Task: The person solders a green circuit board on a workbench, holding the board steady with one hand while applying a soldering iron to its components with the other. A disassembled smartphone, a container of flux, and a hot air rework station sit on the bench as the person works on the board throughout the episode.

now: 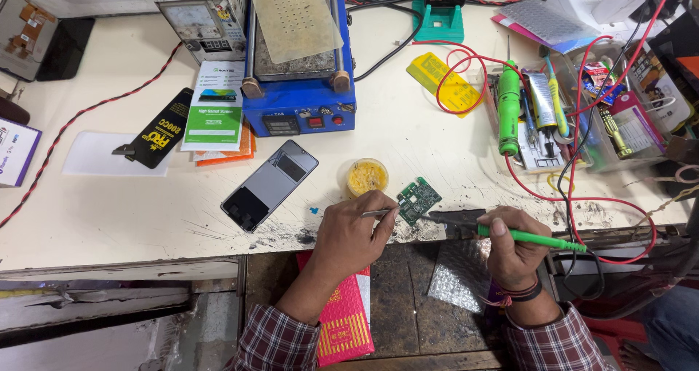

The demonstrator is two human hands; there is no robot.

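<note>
Far to the left of my fingers, a black phone (269, 185) lay face up on the pale tabletop (145, 211), with a green-and-white leaflet (214, 107) and a black card (159, 129) beyond it. Nearer, just above my left hand (349, 236), sat a small round tub of yellow paste (367, 176). My left fingers (378, 222) were pressed together, pinching slim metal tweezers (380, 212) whose tip touched the edge of a small green circuit board (418, 199). That board lay on the tabletop's front edge, between my two hands, close to both. To its right, my right hand (513, 247) gripped a green-handled soldering iron (524, 235), fingers (498, 227) curled tight around the handle, its dark tip pointing left toward the board; whether it touched the board I could not tell. A red wire (575, 200) looped over the tabletop beyond that hand. Farther right stood a clear tray (582, 160) crowded with tools, among them a green screwdriver (508, 109).
</note>
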